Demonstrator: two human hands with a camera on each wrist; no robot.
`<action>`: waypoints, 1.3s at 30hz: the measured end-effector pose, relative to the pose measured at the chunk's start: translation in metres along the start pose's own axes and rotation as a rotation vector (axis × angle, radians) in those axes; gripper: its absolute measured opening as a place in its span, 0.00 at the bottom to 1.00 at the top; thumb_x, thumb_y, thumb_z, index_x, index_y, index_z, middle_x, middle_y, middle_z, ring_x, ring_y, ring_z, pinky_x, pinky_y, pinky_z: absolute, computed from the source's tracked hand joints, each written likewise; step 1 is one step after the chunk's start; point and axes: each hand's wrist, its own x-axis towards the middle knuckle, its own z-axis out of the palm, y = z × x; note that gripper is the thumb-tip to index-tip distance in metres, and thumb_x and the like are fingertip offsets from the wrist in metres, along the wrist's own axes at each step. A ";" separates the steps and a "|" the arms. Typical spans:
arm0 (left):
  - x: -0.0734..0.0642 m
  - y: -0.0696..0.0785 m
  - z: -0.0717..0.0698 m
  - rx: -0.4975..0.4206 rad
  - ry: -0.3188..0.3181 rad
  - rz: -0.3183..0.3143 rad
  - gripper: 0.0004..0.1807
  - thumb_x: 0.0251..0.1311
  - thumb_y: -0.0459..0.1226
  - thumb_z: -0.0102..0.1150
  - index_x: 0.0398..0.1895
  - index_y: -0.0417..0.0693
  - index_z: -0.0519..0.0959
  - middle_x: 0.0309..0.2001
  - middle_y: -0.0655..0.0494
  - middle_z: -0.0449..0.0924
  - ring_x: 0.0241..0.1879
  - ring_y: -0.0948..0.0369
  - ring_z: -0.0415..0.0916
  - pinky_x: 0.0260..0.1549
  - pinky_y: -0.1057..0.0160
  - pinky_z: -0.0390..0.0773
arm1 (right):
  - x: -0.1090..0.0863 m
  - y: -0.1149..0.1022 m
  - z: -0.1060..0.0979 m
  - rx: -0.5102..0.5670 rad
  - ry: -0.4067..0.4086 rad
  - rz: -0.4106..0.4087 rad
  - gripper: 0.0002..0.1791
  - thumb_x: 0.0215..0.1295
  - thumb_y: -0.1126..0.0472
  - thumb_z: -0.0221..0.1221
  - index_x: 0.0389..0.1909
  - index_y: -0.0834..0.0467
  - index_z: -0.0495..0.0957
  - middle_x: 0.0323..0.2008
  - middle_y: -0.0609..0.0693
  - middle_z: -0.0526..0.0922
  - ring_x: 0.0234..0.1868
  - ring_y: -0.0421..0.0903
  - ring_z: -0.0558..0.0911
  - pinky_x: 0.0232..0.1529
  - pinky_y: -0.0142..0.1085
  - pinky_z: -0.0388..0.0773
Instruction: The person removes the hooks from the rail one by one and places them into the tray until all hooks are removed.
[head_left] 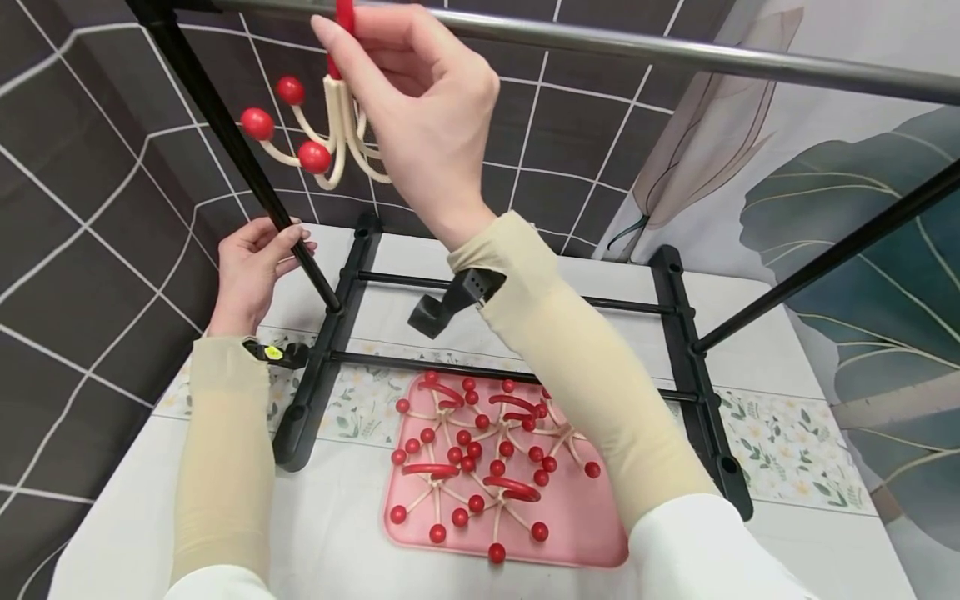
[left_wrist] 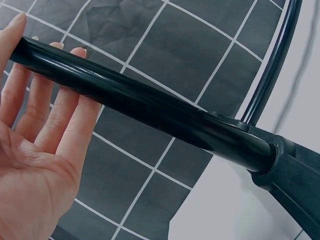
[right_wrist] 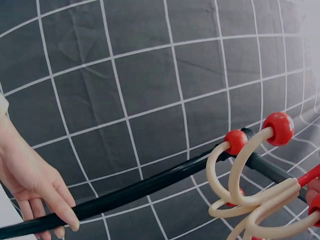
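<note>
My right hand (head_left: 427, 108) pinches the red hook of a multi-arm hanger (head_left: 335, 125) between thumb and fingers, up at the grey metal rail (head_left: 637, 54). Cream curved arms tipped with red balls point downward from the hook; the right wrist view shows this hanger (right_wrist: 260, 197) from the side. Whether the hook sits over the rail, I cannot tell. My left hand (head_left: 251, 271) holds the black upright pole (head_left: 232, 158) of the rack, low down. In the left wrist view, fingers wrap behind the pole (left_wrist: 140, 102) and the thumb lies at the near side.
A pink tray (head_left: 577, 537) on the white table carries several similar hangers (head_left: 498, 492) with red hooks. The rack's black feet (head_left: 693, 375) and crossbars (head_left: 442, 364) stand behind and around it. Dark grid-patterned cloth (head_left: 570, 125) hangs behind, with a leaf-patterned curtain (head_left: 885, 225) at right.
</note>
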 end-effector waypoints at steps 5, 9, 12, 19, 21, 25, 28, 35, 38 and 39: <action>-0.001 0.000 0.000 -0.016 0.000 0.003 0.11 0.62 0.26 0.68 0.46 0.27 0.82 0.35 0.46 0.86 0.33 0.56 0.87 0.40 0.63 0.86 | -0.008 -0.007 -0.014 0.003 -0.026 -0.071 0.04 0.57 0.78 0.70 0.32 0.73 0.84 0.30 0.54 0.87 0.30 0.44 0.87 0.40 0.43 0.86; -0.001 0.000 0.002 -0.013 -0.003 0.003 0.09 0.62 0.26 0.68 0.44 0.31 0.84 0.35 0.46 0.85 0.33 0.56 0.87 0.40 0.63 0.86 | -0.014 0.001 -0.027 -0.018 -0.046 -0.118 0.05 0.56 0.77 0.71 0.32 0.73 0.84 0.29 0.54 0.88 0.30 0.46 0.87 0.37 0.44 0.86; -0.001 0.000 0.002 -0.018 -0.005 -0.002 0.08 0.61 0.26 0.69 0.43 0.31 0.84 0.35 0.46 0.86 0.33 0.56 0.87 0.40 0.63 0.86 | -0.021 0.005 -0.037 -0.035 -0.068 -0.135 0.06 0.56 0.75 0.72 0.33 0.72 0.84 0.30 0.54 0.88 0.30 0.48 0.87 0.35 0.44 0.86; -0.002 -0.001 0.004 -0.021 -0.014 0.000 0.09 0.61 0.25 0.69 0.44 0.29 0.84 0.35 0.46 0.85 0.33 0.56 0.88 0.39 0.63 0.86 | -0.040 0.008 -0.065 -0.081 -0.111 -0.168 0.07 0.56 0.76 0.72 0.34 0.73 0.83 0.31 0.56 0.88 0.30 0.49 0.88 0.34 0.45 0.87; -0.002 -0.001 0.004 -0.023 -0.016 0.001 0.08 0.62 0.25 0.68 0.43 0.30 0.84 0.35 0.46 0.85 0.33 0.55 0.88 0.39 0.63 0.86 | -0.045 0.008 -0.074 -0.109 -0.123 -0.180 0.07 0.56 0.76 0.72 0.34 0.73 0.84 0.31 0.56 0.88 0.30 0.49 0.88 0.34 0.45 0.87; -0.001 -0.001 0.004 -0.015 -0.018 0.010 0.10 0.62 0.25 0.68 0.45 0.28 0.83 0.35 0.46 0.85 0.33 0.55 0.88 0.40 0.63 0.86 | -0.055 0.007 -0.092 -0.182 -0.137 -0.188 0.08 0.55 0.75 0.72 0.35 0.71 0.84 0.31 0.56 0.88 0.31 0.49 0.88 0.35 0.44 0.87; -0.001 -0.001 0.003 -0.012 -0.019 0.013 0.11 0.62 0.25 0.68 0.46 0.26 0.82 0.35 0.46 0.85 0.34 0.56 0.88 0.40 0.63 0.86 | -0.063 0.006 -0.105 -0.225 -0.146 -0.160 0.08 0.55 0.75 0.73 0.36 0.70 0.85 0.32 0.55 0.88 0.32 0.49 0.88 0.37 0.44 0.87; -0.002 0.000 0.002 0.001 -0.009 0.008 0.09 0.62 0.26 0.68 0.44 0.29 0.83 0.35 0.46 0.85 0.34 0.56 0.88 0.40 0.63 0.86 | -0.086 0.008 -0.132 -0.295 -0.108 -0.036 0.10 0.54 0.76 0.73 0.37 0.67 0.86 0.34 0.50 0.89 0.33 0.49 0.88 0.38 0.40 0.86; -0.003 0.001 0.002 0.000 -0.013 0.003 0.10 0.62 0.26 0.68 0.45 0.28 0.83 0.35 0.46 0.85 0.34 0.56 0.88 0.40 0.64 0.86 | -0.096 0.008 -0.142 -0.339 -0.101 0.006 0.10 0.55 0.75 0.73 0.37 0.65 0.87 0.34 0.50 0.89 0.32 0.48 0.87 0.34 0.36 0.84; -0.003 0.001 0.002 -0.001 -0.014 0.002 0.10 0.62 0.26 0.68 0.45 0.28 0.83 0.35 0.46 0.85 0.34 0.56 0.88 0.41 0.64 0.85 | -0.099 0.009 -0.146 -0.357 -0.108 0.020 0.10 0.55 0.75 0.73 0.38 0.65 0.87 0.34 0.50 0.89 0.32 0.47 0.87 0.34 0.35 0.83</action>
